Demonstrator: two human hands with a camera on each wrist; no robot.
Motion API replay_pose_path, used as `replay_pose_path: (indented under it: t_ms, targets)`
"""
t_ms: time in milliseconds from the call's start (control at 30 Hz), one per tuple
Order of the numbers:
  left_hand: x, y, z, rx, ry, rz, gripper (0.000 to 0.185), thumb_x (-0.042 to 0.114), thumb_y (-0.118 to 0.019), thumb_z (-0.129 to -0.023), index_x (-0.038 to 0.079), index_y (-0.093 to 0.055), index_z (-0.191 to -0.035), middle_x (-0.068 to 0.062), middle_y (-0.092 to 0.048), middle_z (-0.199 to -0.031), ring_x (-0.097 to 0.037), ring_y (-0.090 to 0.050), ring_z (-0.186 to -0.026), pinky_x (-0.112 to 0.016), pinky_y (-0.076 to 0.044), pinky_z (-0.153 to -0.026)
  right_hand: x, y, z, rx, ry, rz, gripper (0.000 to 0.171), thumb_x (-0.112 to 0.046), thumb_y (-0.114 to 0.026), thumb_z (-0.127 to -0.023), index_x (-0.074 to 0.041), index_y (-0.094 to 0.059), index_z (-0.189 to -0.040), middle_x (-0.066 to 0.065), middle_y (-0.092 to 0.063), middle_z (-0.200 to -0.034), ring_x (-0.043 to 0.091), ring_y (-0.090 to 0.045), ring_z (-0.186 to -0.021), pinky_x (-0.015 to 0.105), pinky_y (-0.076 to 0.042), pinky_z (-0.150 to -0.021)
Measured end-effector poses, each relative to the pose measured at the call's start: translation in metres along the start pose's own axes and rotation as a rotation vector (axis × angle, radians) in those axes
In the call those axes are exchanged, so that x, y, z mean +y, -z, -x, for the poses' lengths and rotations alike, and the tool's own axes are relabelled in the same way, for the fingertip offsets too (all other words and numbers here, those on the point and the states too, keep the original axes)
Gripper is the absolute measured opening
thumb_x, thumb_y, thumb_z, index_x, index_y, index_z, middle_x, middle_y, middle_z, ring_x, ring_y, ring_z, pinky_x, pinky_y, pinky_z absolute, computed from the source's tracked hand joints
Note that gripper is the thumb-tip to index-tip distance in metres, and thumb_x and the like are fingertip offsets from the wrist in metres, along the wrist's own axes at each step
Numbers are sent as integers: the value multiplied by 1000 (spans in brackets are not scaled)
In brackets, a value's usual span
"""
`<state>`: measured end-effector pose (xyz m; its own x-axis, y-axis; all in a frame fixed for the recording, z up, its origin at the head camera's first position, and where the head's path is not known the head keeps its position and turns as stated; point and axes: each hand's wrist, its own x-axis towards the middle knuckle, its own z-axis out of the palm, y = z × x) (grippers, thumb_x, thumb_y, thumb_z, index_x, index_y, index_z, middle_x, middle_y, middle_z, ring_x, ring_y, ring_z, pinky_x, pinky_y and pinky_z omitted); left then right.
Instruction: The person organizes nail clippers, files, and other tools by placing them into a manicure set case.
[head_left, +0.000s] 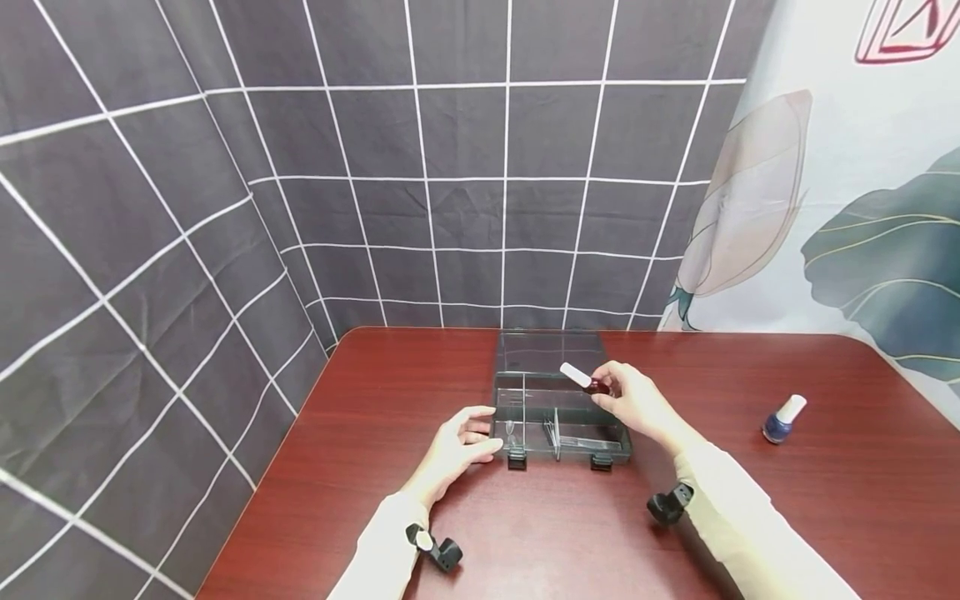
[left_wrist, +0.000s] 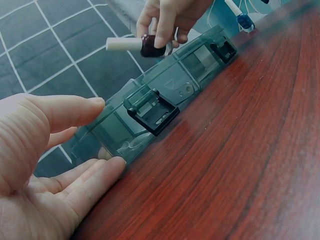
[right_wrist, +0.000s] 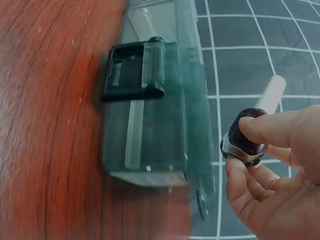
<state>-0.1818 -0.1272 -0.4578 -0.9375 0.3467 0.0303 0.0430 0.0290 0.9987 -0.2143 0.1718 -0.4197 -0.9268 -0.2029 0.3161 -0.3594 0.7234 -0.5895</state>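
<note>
A clear smoky plastic organizer box (head_left: 558, 410) with dividers lies open on the red-brown table (head_left: 525, 533). My right hand (head_left: 630, 400) pinches a dark red nail polish bottle (head_left: 597, 386) with a white cap (head_left: 576, 375), held above the box's right half. In the right wrist view the red bottle (right_wrist: 246, 135) sits between my thumb and fingers beside the box (right_wrist: 155, 125). My left hand (head_left: 461, 440) rests on the box's front left corner, thumb and fingers relaxed around it; the left wrist view shows those fingers (left_wrist: 70, 112) against the box wall (left_wrist: 150, 120).
A blue nail polish bottle (head_left: 782, 419) with a white cap lies on the table at the right. Small metal items lie in the box's front compartments. Black latches (head_left: 517, 457) sit on the box front. Grid-patterned curtain backs the table.
</note>
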Motion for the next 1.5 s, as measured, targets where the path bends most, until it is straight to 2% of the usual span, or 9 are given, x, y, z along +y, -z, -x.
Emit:
replay_pose_path:
  t_ms: [267,500,833,1000,1200,1500]
  targets:
    - [1,-2,0,0,3,-3,53,4,-69,-82,-1,-47,-130,-29,-51,-112,-19,-60,-87,-39,-55,-72,-4,-16,-10,-55,31,2,21,0,-72,-75,-5,-60,-92,2,-56,-76,16,-50,-67,32,-41,-59]
    - [-25,2,-10,8,7,12,53,5,-70,-81,3,-49,-130,-25,-53,-111,-20,-60,-87,-38,-56,-71,-5,-22,-17,-123,58,29,18,1,-71,-75,-7,-60,-88,-1,-58,-74,14,-51,-66,31,-43,-60]
    - [-25,2,-10,18,-4,-4,54,12,-74,-79,6,-51,-128,-20,-54,-107,-21,-61,-87,-37,-56,-70,-8,-22,-26,-277,55,61,12,4,-63,-78,-5,-64,-85,0,-63,-75,13,-53,-67,32,-45,-63]
    - [-25,1,-11,17,-3,0,54,12,-74,-79,5,-51,-128,-21,-55,-107,-21,-61,-87,-36,-56,-69,-10,-24,-27,-329,13,74,13,5,-59,-79,-5,-66,-83,1,-64,-77,13,-55,-70,34,-48,-67]
    - [-26,1,-10,16,5,7,55,12,-74,-79,6,-51,-128,-21,-55,-107,-21,-62,-86,-37,-56,-69,-10,-22,-23,-297,27,43,14,6,-58,-81,-3,-66,-87,2,-64,-78,15,-58,-72,35,-49,-67]
    - [-24,4,-10,8,5,15,54,4,-70,-81,3,-48,-130,-26,-53,-111,-20,-61,-87,-40,-55,-72,-8,-11,-13,-115,16,18,10,2,-61,-83,-1,-64,-92,0,-60,-73,16,-55,-69,35,-46,-64]
